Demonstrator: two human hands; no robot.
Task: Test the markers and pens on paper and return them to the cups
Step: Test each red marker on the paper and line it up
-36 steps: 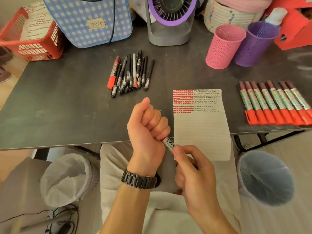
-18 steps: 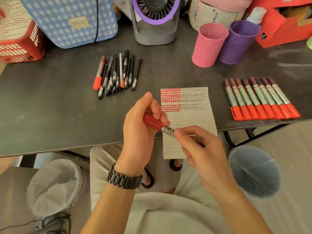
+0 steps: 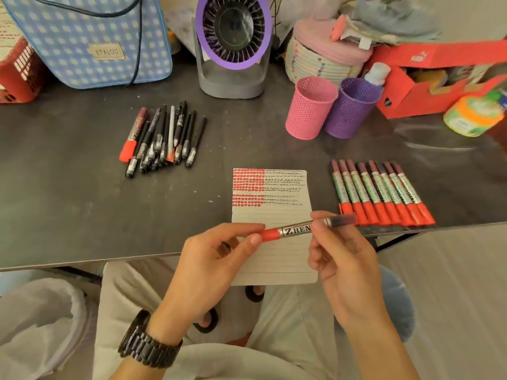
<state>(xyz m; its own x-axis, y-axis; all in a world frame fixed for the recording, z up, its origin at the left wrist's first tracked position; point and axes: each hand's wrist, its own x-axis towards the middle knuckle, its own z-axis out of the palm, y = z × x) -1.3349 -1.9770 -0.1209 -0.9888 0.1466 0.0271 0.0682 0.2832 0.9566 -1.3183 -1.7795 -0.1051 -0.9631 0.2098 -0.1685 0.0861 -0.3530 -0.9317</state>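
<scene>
A red marker (image 3: 297, 230) lies level over the lined paper (image 3: 274, 215), held at both ends. My left hand (image 3: 211, 259) pinches its red cap end and my right hand (image 3: 340, 259) pinches its barrel near the dark end. The paper's top carries red and black test marks. A pile of black pens with one red marker (image 3: 162, 138) lies at the left. Several red markers (image 3: 381, 193) sit in a row at the right. A pink cup (image 3: 310, 108) and a purple cup (image 3: 351, 108) stand behind them.
A fan (image 3: 233, 45), a checked bag (image 3: 87, 39), a red basket (image 3: 16, 75), a woven basket (image 3: 323, 56) and a red box (image 3: 439, 80) line the table's back. A jar (image 3: 472, 113) sits far right. Bins stand on the floor left (image 3: 41, 325) and right (image 3: 397, 297).
The marker has come out of my left fist and turned level over the paper. My left hand now pinches only the cap end, and more of the barrel shows.
</scene>
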